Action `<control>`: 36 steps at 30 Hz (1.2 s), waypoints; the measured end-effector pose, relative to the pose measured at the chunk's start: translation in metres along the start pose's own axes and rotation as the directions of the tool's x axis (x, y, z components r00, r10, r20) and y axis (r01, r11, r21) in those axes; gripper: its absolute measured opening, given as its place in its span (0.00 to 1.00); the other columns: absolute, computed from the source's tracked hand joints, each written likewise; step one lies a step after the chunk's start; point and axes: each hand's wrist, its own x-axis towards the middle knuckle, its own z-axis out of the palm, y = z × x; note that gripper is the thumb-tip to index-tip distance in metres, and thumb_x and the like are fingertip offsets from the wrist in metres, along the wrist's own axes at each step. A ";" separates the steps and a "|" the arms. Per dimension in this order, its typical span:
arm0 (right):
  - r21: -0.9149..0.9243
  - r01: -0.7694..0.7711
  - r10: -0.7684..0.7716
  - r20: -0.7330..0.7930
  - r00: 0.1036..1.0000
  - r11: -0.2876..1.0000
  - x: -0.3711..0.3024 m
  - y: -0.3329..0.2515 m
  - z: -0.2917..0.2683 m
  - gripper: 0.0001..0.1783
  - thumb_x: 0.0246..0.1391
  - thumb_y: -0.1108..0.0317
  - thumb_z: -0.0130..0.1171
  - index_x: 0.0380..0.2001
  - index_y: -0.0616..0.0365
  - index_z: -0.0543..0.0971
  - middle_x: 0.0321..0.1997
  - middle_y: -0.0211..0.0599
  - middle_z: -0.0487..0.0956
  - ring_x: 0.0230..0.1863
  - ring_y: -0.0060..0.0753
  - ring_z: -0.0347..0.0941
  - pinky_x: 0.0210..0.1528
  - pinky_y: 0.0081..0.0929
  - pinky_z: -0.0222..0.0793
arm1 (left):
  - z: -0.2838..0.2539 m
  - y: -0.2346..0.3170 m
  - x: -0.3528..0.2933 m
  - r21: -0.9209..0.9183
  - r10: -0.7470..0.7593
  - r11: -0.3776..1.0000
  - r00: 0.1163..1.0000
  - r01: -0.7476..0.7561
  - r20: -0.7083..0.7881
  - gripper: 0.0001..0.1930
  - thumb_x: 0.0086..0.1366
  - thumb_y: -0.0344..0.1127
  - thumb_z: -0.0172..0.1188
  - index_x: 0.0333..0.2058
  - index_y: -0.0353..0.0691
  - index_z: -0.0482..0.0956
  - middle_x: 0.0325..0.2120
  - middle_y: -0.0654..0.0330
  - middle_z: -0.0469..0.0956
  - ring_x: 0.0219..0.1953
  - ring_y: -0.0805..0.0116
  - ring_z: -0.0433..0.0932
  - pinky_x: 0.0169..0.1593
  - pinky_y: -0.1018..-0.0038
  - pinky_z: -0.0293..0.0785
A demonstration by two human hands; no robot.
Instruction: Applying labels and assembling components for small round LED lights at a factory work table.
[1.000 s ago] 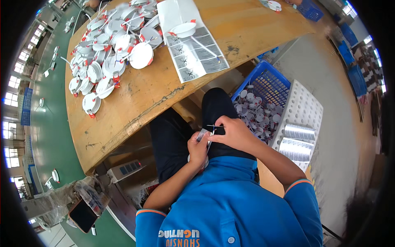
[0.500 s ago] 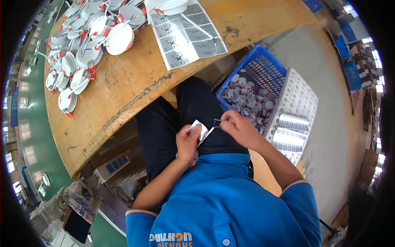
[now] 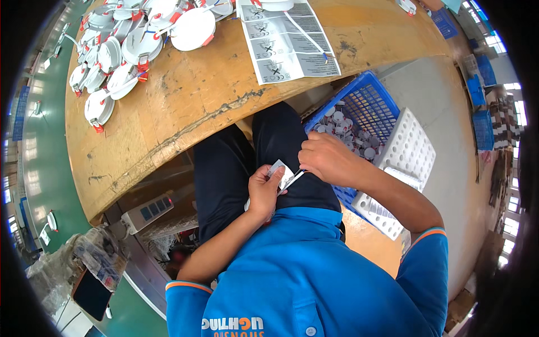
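Observation:
Above my lap, my left hand [image 3: 266, 192] is closed round a white cable [image 3: 291, 181] and a crumpled white-silver slip [image 3: 279, 166]. Part of a round white piece appears beneath that hand, mostly hidden. At the cable's free end, a bit of blue wire shows beside the fingertips of my right hand [image 3: 328, 159]. Those fingers are pinched together, and whatever sits between them is hidden. On the bench, a pile of round white downlights [image 3: 143, 45] with red clips and short cables lies at the far left. Another downlight [image 3: 277, 4] rests on a printed silver sheet [image 3: 286, 48].
A blue crate [image 3: 368, 92] holding many small white round parts stands right of my knees. Against it leans a white perforated board [image 3: 412, 143] with silver strips. The worn bench edge [image 3: 185, 140] curves before me. At lower left are a power strip [image 3: 149, 213] and phone [image 3: 91, 295].
My right hand has turned, its knuckles now uppermost, and its forearm has swung out over the perforated board. The small dark piece seen at its fingertips is now hidden. My left hand keeps its grip.

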 end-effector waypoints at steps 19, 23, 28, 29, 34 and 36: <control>0.049 0.022 -0.027 0.113 0.993 0.999 0.000 0.006 -0.006 0.07 0.40 0.65 0.57 0.17 0.52 0.70 0.22 0.29 0.63 0.32 0.34 0.58 0.35 0.31 0.51 | -0.003 0.000 0.001 -0.047 -0.006 0.999 0.999 0.008 0.045 0.06 0.58 0.34 0.54 0.26 0.38 0.72 0.20 0.65 0.74 0.19 0.81 0.71 0.20 0.83 0.71; 0.122 -0.018 0.004 0.121 0.993 0.992 -0.003 0.011 -0.004 0.07 0.41 0.65 0.57 0.18 0.52 0.71 0.22 0.29 0.64 0.32 0.34 0.58 0.36 0.31 0.51 | -0.002 -0.001 0.002 -0.039 -0.007 0.999 0.999 0.008 0.041 0.06 0.58 0.34 0.54 0.26 0.38 0.72 0.20 0.65 0.73 0.18 0.81 0.70 0.20 0.83 0.71; 0.118 -0.002 -0.012 0.123 0.992 0.993 0.001 0.009 -0.006 0.07 0.40 0.66 0.57 0.18 0.53 0.71 0.22 0.29 0.64 0.33 0.34 0.58 0.36 0.32 0.52 | -0.001 0.002 0.001 -0.054 -0.014 0.998 1.000 0.016 0.028 0.06 0.58 0.34 0.54 0.26 0.37 0.72 0.19 0.65 0.73 0.18 0.82 0.69 0.19 0.83 0.70; 0.113 -0.003 -0.011 0.124 0.992 0.994 0.003 0.008 -0.006 0.07 0.40 0.66 0.57 0.18 0.53 0.71 0.22 0.30 0.63 0.33 0.34 0.58 0.36 0.32 0.51 | -0.001 0.002 0.001 -0.058 -0.012 0.998 1.000 0.013 0.019 0.07 0.58 0.34 0.54 0.25 0.37 0.72 0.18 0.65 0.72 0.18 0.82 0.69 0.18 0.83 0.69; 0.121 0.002 -0.017 0.124 0.992 0.993 0.003 0.009 -0.004 0.07 0.40 0.66 0.57 0.17 0.53 0.71 0.22 0.30 0.63 0.32 0.35 0.58 0.35 0.32 0.51 | -0.001 0.004 0.000 -0.044 -0.029 0.999 0.999 0.029 0.016 0.06 0.59 0.34 0.53 0.26 0.38 0.71 0.18 0.66 0.72 0.17 0.83 0.69 0.19 0.84 0.70; 0.107 0.004 -0.019 0.142 0.990 0.994 0.003 0.009 -0.005 0.07 0.40 0.66 0.57 0.18 0.54 0.71 0.22 0.30 0.63 0.32 0.35 0.58 0.35 0.32 0.51 | -0.001 0.004 0.000 -0.039 -0.032 0.999 0.999 0.032 0.007 0.06 0.59 0.34 0.53 0.26 0.38 0.71 0.18 0.66 0.72 0.17 0.83 0.68 0.19 0.84 0.70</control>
